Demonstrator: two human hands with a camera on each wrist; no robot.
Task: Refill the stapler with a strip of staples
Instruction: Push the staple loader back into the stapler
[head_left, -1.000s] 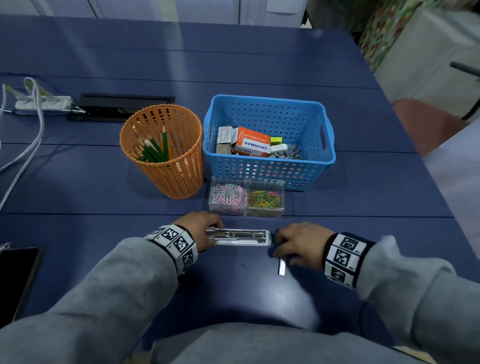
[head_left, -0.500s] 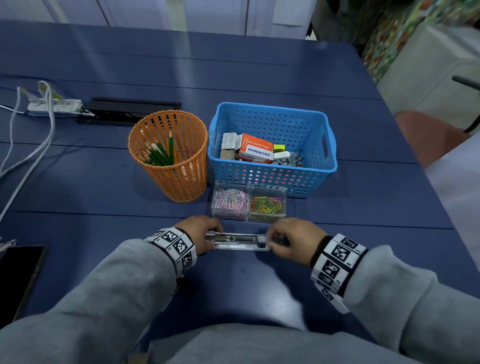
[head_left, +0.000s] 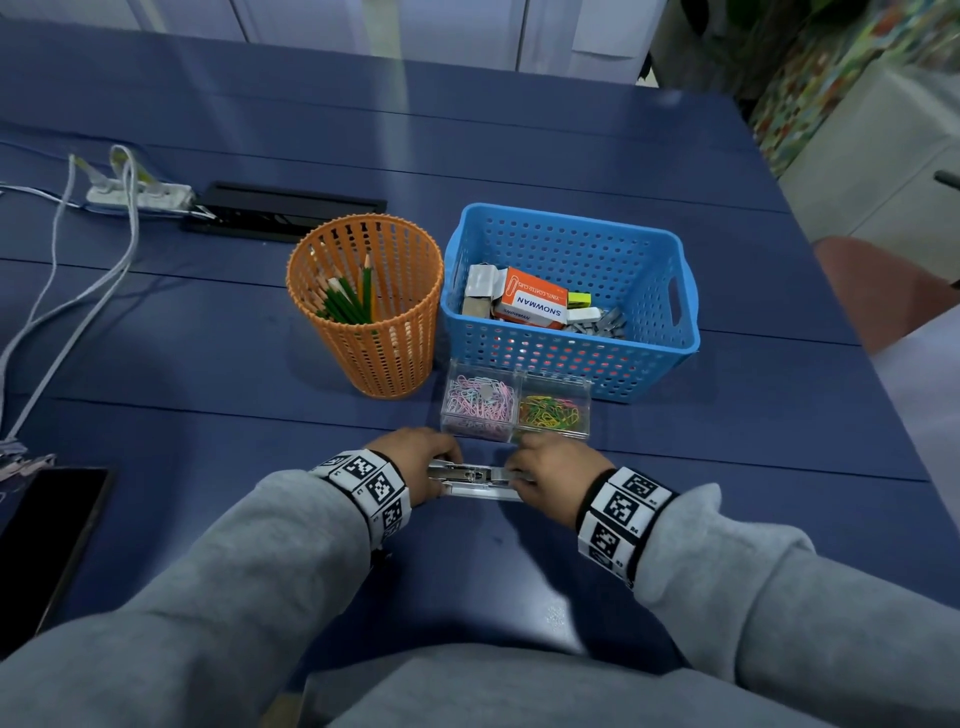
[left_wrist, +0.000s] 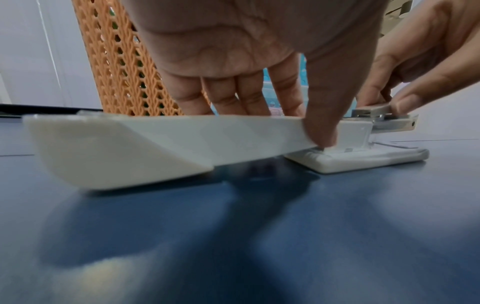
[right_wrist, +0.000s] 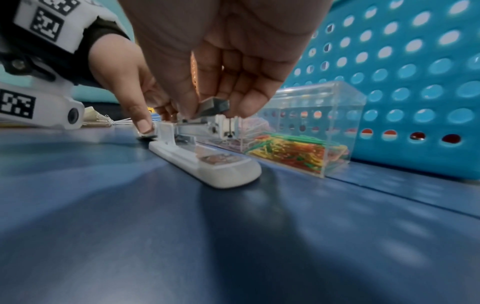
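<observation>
1. Stapler (head_left: 480, 480): white, opened flat on the blue bench (head_left: 727, 519), just before the clear clip box (head_left: 514, 405).
2. Your left hand (head_left: 415, 460): grip clasps the lid end.
3. Your right hand (head_left: 558, 475): grip pinches the staple strip (right_wrist: 213, 107) over the metal channel.

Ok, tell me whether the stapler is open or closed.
Open: the stapler's white top cover is swung back flat, and the right hand holds the staple strip over its exposed channel.

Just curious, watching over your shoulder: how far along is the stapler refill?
Done: the stapler lies opened out flat, its white cover held down by the left hand. In hand: the right hand pinches a staple strip above the metal channel. Left: seating the strip and closing the cover.
</observation>
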